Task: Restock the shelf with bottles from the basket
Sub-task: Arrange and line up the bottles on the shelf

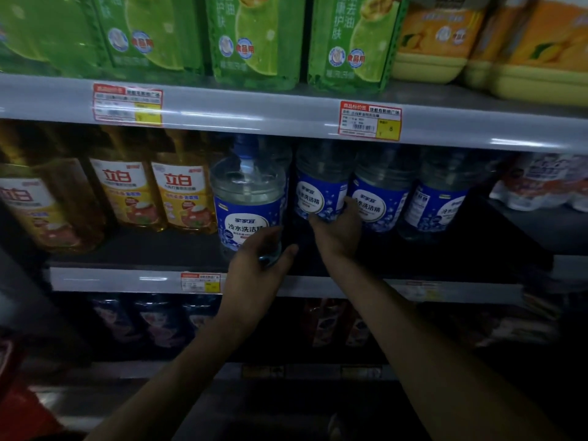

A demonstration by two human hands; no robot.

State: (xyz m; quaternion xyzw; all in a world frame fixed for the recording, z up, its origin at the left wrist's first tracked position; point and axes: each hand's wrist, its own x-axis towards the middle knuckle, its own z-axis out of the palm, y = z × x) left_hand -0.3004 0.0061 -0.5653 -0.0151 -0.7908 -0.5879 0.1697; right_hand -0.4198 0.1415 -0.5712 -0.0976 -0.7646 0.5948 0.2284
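The left hand holds the bottom of a clear soap bottle with a blue label and a blue cap. This bottle is at the front of the middle shelf, just beside the yellow soap bottles. The right hand is wrapped round the bottom of the next blue bottle, further back in a row. Green packs sit above

Cannot see much of the base of the clear bottle under the left hand, nor caps on the blue-label bottles right of it, behind the shelf rail. Cannot identify the dark, blurred packs below it.
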